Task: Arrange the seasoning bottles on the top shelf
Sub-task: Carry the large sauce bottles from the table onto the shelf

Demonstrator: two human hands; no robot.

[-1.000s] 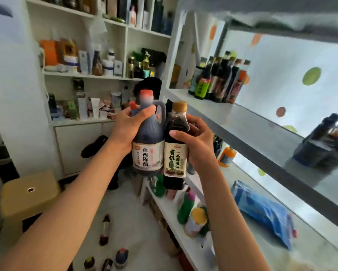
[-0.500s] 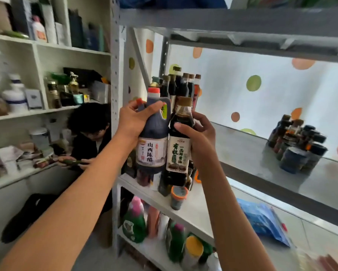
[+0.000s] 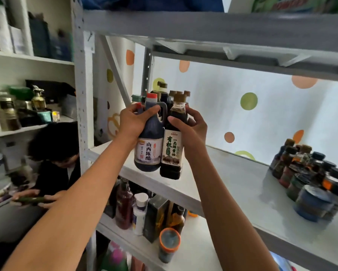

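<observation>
Two hands (image 3: 136, 122) (image 3: 191, 128), two held bottles (image 3: 149, 145) (image 3: 173, 145), one second person (image 3: 54, 151)

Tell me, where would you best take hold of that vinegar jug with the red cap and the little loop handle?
Judging by its shape, grip the vinegar jug at the narrow shoulder beside its loop handle, coming from its left, as the left hand does now. The body below is wide and round, harder to wrap. The soy sauce bottle in the right hand blocks its right side.
</observation>
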